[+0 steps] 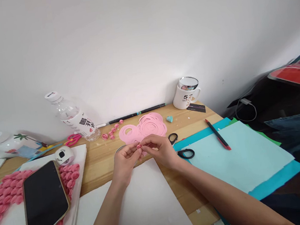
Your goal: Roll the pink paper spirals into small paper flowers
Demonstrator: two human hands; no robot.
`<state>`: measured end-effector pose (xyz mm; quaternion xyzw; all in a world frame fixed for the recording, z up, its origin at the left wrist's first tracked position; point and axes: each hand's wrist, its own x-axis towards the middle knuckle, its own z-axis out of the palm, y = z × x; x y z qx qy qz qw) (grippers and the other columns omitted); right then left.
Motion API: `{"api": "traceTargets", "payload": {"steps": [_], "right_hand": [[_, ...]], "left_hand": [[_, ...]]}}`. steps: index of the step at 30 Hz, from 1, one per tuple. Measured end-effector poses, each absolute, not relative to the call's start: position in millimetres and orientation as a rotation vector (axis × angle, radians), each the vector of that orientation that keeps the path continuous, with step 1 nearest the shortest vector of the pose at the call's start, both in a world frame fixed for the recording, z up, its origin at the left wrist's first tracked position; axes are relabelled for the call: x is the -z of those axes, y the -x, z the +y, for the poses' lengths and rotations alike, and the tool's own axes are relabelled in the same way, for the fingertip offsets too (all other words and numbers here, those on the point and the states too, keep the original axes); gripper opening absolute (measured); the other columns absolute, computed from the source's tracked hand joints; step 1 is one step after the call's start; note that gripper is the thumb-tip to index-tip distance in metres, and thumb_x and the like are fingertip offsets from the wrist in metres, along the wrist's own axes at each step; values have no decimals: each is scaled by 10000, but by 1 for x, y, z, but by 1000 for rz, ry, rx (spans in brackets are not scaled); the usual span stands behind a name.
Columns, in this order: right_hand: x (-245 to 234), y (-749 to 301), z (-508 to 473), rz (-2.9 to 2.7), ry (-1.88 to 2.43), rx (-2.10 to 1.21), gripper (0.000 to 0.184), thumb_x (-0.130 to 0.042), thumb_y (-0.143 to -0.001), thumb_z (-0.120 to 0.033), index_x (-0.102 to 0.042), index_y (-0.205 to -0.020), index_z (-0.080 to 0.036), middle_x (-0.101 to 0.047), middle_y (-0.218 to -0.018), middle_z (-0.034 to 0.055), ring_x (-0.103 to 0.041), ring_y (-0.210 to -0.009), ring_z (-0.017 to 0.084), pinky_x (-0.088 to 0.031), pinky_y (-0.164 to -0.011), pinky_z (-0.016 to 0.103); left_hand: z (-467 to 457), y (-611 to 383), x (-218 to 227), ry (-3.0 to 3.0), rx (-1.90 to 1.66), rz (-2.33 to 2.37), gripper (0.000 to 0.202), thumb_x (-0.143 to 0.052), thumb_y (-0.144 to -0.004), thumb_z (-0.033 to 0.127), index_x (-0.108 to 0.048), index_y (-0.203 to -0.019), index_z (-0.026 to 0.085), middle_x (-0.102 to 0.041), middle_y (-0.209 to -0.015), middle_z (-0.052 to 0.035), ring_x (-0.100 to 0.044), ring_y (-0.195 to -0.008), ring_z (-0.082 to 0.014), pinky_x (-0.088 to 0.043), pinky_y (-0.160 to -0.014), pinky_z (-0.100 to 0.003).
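Note:
Between the fingertips of my left hand and my right hand is a small pink paper rose, partly rolled and mostly covered by my fingers. Both hands are closed in a pinch on it, above the table just beyond a large white sheet. Right behind them lies a pile of pink paper spirals. Several small rolled pink roses rest to the left of that pile. Black-handled scissors lie beside my right hand, their blades hidden.
A bottle and a mug stand by the wall. On the left, a phone lies over many glued pink roses. To the right, a pen rests on light blue paper. A marker lies along the wall.

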<state>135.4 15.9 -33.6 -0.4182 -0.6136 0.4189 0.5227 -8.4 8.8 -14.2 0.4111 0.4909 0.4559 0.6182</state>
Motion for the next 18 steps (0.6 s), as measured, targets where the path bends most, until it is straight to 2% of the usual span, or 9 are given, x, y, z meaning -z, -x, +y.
{"api": "traceTargets", "payload": {"steps": [6, 13, 18], "right_hand": [[35, -135, 16, -1360, 997, -1190, 163, -651, -733, -295, -647, -841, -173, -670, -813, 49, -639, -719, 157, -543, -704, 313], [34, -137, 18, -1263, 996, -1271, 182, -674, -705, -314, -646, -800, -162, -673, -776, 50, -639, -705, 164, -536, -693, 313], [29, -137, 18, -1224, 1005, -1300, 202, -688, -682, -333, -661, -784, -161, -676, -769, 46, -630, -704, 157, -519, -705, 306]], "left_hand": [[8, 7, 11, -1009, -1048, 1180, 292, -709, -644, 291, -680, -874, 113, -690, -735, -61, -618, -664, -137, -502, -635, -252], [7, 6, 9, -1021, -1052, 1209, 357, -725, -618, 324, -695, -911, 123, -709, -795, -72, -648, -722, -173, -530, -707, -303], [7, 6, 10, -1066, -1087, 1224, 353, -698, -647, 331, -695, -933, 123, -713, -785, -74, -650, -701, -175, -537, -656, -298]]}}
